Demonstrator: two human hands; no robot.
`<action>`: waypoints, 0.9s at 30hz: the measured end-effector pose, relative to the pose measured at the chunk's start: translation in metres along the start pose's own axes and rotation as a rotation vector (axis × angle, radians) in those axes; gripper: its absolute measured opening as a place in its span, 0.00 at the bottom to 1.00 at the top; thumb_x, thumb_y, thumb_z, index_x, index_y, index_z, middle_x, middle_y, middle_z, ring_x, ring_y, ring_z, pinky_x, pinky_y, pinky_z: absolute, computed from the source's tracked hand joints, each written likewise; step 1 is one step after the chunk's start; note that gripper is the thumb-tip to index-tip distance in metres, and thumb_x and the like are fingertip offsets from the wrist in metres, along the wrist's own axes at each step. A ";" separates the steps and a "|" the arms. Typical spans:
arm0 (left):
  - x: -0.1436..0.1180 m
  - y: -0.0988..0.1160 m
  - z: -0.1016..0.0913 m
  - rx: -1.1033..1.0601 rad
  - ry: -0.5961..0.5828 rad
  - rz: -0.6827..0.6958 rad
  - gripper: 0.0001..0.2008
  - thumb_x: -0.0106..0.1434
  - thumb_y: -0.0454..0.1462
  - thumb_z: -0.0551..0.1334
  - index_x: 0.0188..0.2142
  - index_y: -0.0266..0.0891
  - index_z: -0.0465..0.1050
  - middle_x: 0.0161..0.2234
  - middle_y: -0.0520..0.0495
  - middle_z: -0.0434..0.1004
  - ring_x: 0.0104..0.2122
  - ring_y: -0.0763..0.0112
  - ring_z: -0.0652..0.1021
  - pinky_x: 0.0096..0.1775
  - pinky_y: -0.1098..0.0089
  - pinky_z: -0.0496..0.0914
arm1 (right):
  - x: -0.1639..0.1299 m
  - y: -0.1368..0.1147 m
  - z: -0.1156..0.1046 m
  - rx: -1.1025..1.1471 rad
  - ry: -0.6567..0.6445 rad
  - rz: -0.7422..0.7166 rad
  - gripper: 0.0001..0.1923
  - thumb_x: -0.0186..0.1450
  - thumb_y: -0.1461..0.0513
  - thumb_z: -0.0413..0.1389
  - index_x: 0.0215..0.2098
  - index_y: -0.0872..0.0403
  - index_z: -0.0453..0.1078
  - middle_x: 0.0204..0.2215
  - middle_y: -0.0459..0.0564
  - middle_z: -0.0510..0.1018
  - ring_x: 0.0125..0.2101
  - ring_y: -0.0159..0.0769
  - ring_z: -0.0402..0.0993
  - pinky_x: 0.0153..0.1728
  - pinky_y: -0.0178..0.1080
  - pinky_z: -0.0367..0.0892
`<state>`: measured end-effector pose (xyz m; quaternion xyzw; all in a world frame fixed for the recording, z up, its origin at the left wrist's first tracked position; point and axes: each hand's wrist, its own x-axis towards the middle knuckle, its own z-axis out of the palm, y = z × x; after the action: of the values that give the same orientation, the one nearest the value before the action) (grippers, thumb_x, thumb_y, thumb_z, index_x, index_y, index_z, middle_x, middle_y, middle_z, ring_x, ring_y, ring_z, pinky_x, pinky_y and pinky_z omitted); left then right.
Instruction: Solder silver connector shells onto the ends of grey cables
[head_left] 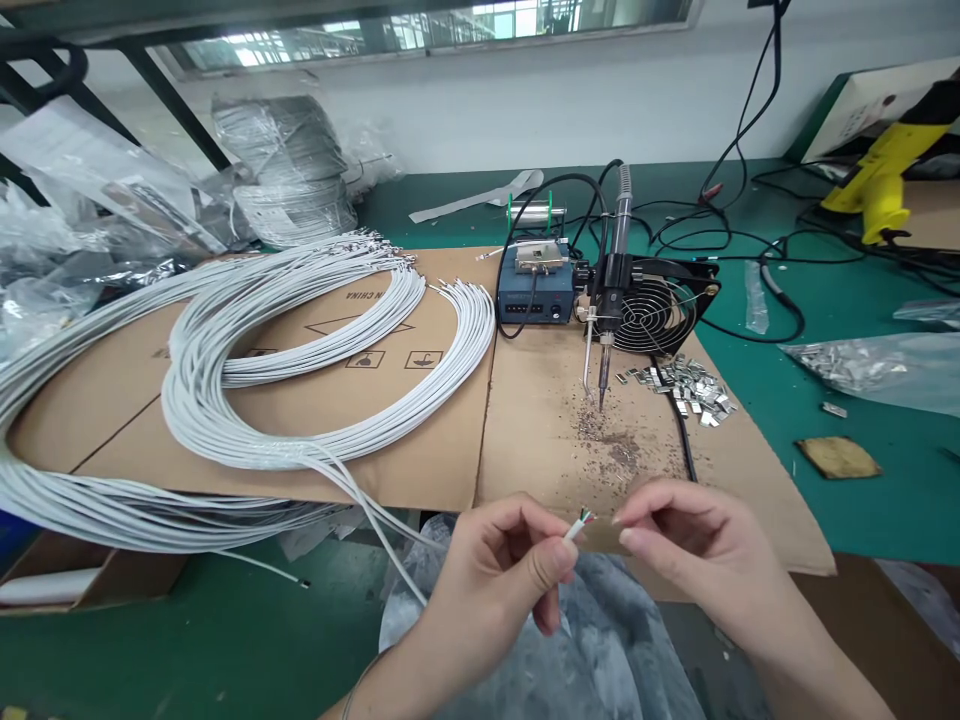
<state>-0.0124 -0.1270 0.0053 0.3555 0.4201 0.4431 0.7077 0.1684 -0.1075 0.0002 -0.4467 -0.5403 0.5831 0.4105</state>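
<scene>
Between the thumb and fingers of my left hand (517, 565) is the end of a white cable (577, 527), with thin coloured wires, green and red among them, sticking out of its tip. My right hand (697, 545) hovers just right of that tip, thumb and forefinger slightly apart, and I see nothing between them. Bundled coils of white cable (247, 440) lie on the cardboard to the left. Beyond my hands a soldering iron (616, 290) hangs tip down in a stand, with metal bits scattered below it.
A blue control box (534, 290), a solder spool (536, 214) and a black fan (649, 308) stand behind the cardboard (525, 420). Small metal connector shells (694, 388) are heaped to the right. Farther right are a sponge (838, 458), a plastic bag (892, 370) and a yellow tool (881, 175).
</scene>
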 end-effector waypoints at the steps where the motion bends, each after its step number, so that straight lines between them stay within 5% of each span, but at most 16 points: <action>1: 0.000 0.001 0.002 0.029 0.013 -0.004 0.14 0.51 0.43 0.67 0.25 0.33 0.69 0.17 0.53 0.69 0.12 0.82 0.68 0.15 0.82 0.60 | 0.000 0.000 0.003 -0.015 -0.020 0.007 0.02 0.58 0.60 0.60 0.27 0.50 0.73 0.16 0.41 0.62 0.19 0.30 0.56 0.20 0.33 0.53; 14: -0.001 0.001 0.008 0.198 -0.004 -0.014 0.11 0.54 0.41 0.64 0.26 0.34 0.69 0.16 0.56 0.64 0.15 0.82 0.67 0.20 0.81 0.61 | 0.007 -0.009 0.010 -0.103 -0.096 0.070 0.07 0.58 0.58 0.58 0.25 0.53 0.70 0.16 0.41 0.60 0.19 0.30 0.53 0.20 0.34 0.51; 27: 0.003 0.000 0.009 0.202 0.012 -0.030 0.12 0.53 0.42 0.65 0.25 0.34 0.68 0.16 0.56 0.64 0.15 0.82 0.67 0.19 0.81 0.61 | 0.012 -0.011 0.007 0.079 -0.107 0.085 0.08 0.55 0.62 0.61 0.22 0.54 0.67 0.17 0.41 0.66 0.19 0.28 0.58 0.19 0.31 0.53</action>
<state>-0.0039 -0.1256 0.0080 0.4159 0.4724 0.3898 0.6722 0.1583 -0.0974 0.0103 -0.4206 -0.5185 0.6441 0.3733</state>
